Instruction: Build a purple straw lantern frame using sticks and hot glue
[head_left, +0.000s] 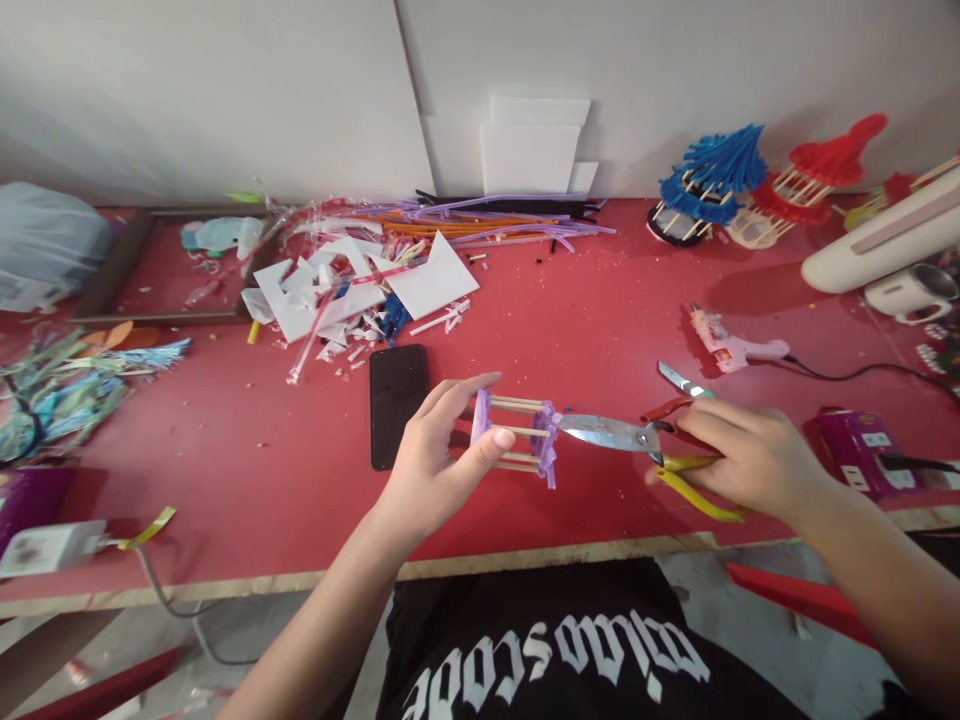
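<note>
Between the thumb and fingers of my left hand (pixel 439 460) is a small frame of wooden sticks with purple fuzzy ends (pixel 546 436), tilted on its side. My right hand (pixel 750 455) grips scissors (pixel 611 433) with yellow and red handles. Their blades look closed together, and the tip reaches the purple trim at the frame's right end; whether it cuts into the trim I cannot tell. A utility knife (pixel 681 380) lies just beyond my right fingers. To the left of my left hand, a black phone (pixel 397 405) rests on the red table (pixel 585 320).
Paper scraps (pixel 352 290) and purple and orange pipe cleaners (pixel 480 222) lie at the back. A pink glue gun (pixel 731 342) with a cord, a blue-topped model (pixel 705 185), a red-topped model (pixel 817 180) and a mug (pixel 911 292) stand right. A brown tray (pixel 161 318) sits left.
</note>
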